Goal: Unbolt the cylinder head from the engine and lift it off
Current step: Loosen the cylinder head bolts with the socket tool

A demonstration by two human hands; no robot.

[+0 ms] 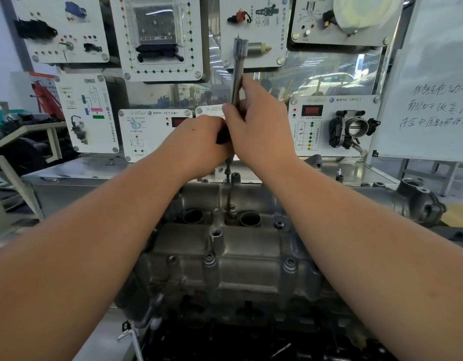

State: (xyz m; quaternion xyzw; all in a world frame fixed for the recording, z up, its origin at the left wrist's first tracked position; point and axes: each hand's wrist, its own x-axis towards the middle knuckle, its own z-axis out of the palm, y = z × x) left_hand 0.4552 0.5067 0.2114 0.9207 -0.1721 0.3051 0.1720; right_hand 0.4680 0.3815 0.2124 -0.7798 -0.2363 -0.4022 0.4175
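The grey metal cylinder head sits on the engine below my arms, with two round wells and several bolts along its top. A long steel wrench with a socket end stands upright above its far side. My right hand grips the steel shaft. My left hand holds the dark handle part just below and to the left, touching the right hand. A thin shaft runs down from the hands to the head's far edge.
Training boards with car parts hang on the wall behind. A throttle body board is at the right, a whiteboard beyond it. A steel bench lies behind the engine. A cast housing sits at the right.
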